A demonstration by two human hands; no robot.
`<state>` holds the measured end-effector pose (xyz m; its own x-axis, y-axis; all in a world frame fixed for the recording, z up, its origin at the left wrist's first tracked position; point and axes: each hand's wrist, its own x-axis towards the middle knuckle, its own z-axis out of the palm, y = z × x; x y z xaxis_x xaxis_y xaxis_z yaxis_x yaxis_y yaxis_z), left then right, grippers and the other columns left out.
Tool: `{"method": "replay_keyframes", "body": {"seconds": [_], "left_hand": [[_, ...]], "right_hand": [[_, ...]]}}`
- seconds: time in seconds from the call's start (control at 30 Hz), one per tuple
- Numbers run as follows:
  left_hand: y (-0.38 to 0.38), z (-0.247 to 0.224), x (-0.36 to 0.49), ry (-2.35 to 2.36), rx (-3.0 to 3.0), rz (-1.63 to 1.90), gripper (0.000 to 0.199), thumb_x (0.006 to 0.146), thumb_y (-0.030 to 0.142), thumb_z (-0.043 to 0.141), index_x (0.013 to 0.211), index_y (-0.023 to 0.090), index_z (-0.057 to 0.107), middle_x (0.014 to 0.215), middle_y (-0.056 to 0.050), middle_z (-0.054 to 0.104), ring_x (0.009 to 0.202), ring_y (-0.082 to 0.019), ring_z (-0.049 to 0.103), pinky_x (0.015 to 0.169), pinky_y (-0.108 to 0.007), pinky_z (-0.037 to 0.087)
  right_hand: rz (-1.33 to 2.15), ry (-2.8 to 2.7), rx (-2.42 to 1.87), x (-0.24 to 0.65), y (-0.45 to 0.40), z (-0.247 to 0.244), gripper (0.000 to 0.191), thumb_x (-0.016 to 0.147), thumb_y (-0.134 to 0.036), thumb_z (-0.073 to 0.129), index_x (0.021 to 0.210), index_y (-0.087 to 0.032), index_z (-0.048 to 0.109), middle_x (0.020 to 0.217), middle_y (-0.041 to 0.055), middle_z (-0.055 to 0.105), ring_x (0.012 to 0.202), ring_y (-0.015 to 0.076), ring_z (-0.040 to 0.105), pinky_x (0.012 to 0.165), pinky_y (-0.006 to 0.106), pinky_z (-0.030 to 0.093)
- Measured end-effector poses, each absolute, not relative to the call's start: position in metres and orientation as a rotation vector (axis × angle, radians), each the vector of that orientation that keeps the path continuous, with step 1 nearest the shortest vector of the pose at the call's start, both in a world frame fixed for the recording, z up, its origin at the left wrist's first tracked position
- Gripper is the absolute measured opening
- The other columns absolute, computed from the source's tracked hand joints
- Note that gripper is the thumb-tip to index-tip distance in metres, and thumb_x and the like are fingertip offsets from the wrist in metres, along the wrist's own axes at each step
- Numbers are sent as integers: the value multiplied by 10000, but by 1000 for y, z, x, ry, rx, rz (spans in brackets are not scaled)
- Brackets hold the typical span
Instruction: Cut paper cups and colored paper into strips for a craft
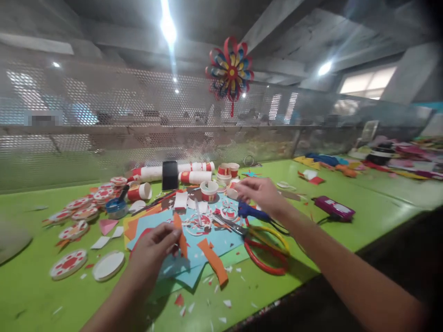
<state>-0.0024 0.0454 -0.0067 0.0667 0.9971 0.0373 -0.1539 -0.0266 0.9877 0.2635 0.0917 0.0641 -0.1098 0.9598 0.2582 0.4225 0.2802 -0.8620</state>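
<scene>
Orange paper piece (pixel 183 242) stands tilted above the blue sheets (pixel 152 228), its near edge pinched between the thumb and fingers of the left hand (pixel 155 245). The right hand (pixel 265 196) is over the blue-handled tool (pixel 249 211), with its fingertips drawn near each other beside the paper cups; whether they grip anything I cannot tell.

Judging by what lies about, cutting is well advanced: a curved orange strip (pixel 215 265) lies loose just beside the sheets, and paper scraps (pixel 180 300) litter the near part of the tabletop (pixel 294 295). The scissors (pixel 266 258) rest between the hands, untouched. At the left, several discs with red patches (pixel 69 263) look finished as far as their patterned faces go, while a plain white disc (pixel 109 266) next to them bears no red, so decoration seems only partly done. The upright cup (pixel 209 191) looks whole, apparently not cut up. Nothing visible joins the pinched piece to another part; it seems at an early stage, apart from the loose strip.
</scene>
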Motion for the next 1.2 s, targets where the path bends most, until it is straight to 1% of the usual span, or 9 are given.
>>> {"method": "replay_keyframes", "body": {"seconds": [0.1,0.2,0.37,0.5,0.6,0.7,0.83,1.03,1.2], "left_hand": [[43,-1,-5,1059,1030,1289,273,619,366,788,687,157,625,627,24,614,556,-98,537,539,-199,449],[41,3,-5,1081,974,1273,272,635,369,777,735,159,635,803,-30,699,648,-143,612,606,-254,508],[39,6,-3,1040,957,1228,240,649,315,778,709,164,602,1035,-70,709,805,-192,645,656,-273,511],[32,12,2,976,980,1185,208,720,278,730,672,166,562,1018,-75,715,833,-166,623,627,-218,457],[27,15,7,856,948,1131,178,760,264,685,691,172,550,1048,-95,705,899,-206,625,619,-244,443],[26,14,8,760,923,1116,180,806,233,630,679,180,515,1026,-104,709,987,-219,604,697,-268,440],[28,9,5,680,927,1128,163,827,235,612,703,177,525,984,-106,708,985,-219,597,713,-278,418],[28,10,4,650,940,1167,119,770,230,665,723,163,578,819,-53,674,769,-173,602,660,-266,421],[22,14,6,681,970,1234,121,748,282,681,744,172,629,840,-36,648,797,-178,599,716,-267,449]], "right_hand": [[649,-1576,-1488,328,99,70,192,911,-298,567,1006,-139,612,950,29,653,762,145,642,672,322,542],[550,-1476,-1643,375,102,67,224,917,-290,556,1098,-161,590,1074,57,635,857,171,642,730,357,547],[423,-1467,-1749,396,99,49,239,916,-300,559,1101,-152,587,1052,52,639,834,170,647,704,346,552],[340,-1658,-1642,355,84,42,235,920,-352,540,938,-133,621,844,1,648,662,125,624,597,281,525],[311,-1894,-1411,298,64,43,252,894,-329,567,755,-134,644,672,-28,599,614,127,572,595,276,463],[333,-2080,-1148,241,48,39,142,860,-233,590,842,-151,704,786,34,653,733,162,561,690,302,424],[381,-2130,-999,194,47,26,139,832,-201,614,902,-131,711,838,83,653,848,211,545,773,345,395],[727,-1933,-1016,176,53,23,176,798,-302,666,715,-149,688,673,38,662,600,139,535,580,282,408],[1107,-1747,-924,173,55,27,203,787,-342,652,739,-145,646,657,18,656,523,95,542,520,246,459]]}}
